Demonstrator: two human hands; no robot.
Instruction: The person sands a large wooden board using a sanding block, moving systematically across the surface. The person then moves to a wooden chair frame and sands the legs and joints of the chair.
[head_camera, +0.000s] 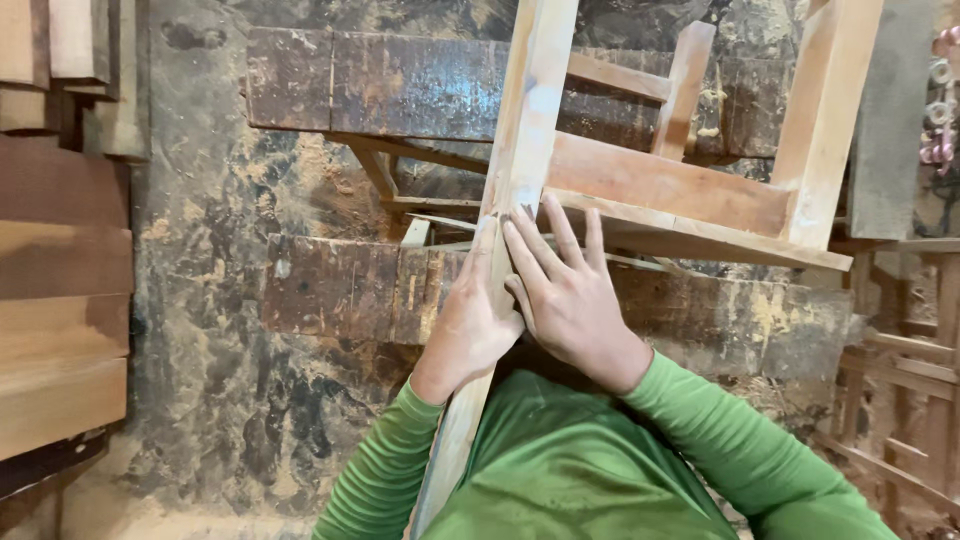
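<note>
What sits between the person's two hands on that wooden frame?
In the head view, the pale wooden leg runs between the left hand and right hand, fingers of both pressed against it.

Stacked boards (60, 300) lie left of the wooden frame (660, 185).

Bare wood, dusty and matt
The chair frame (640, 180) is pale unfinished timber; dark beams (400, 85) rough, stained; sleeves (720, 430) ribbed green cloth.
</note>
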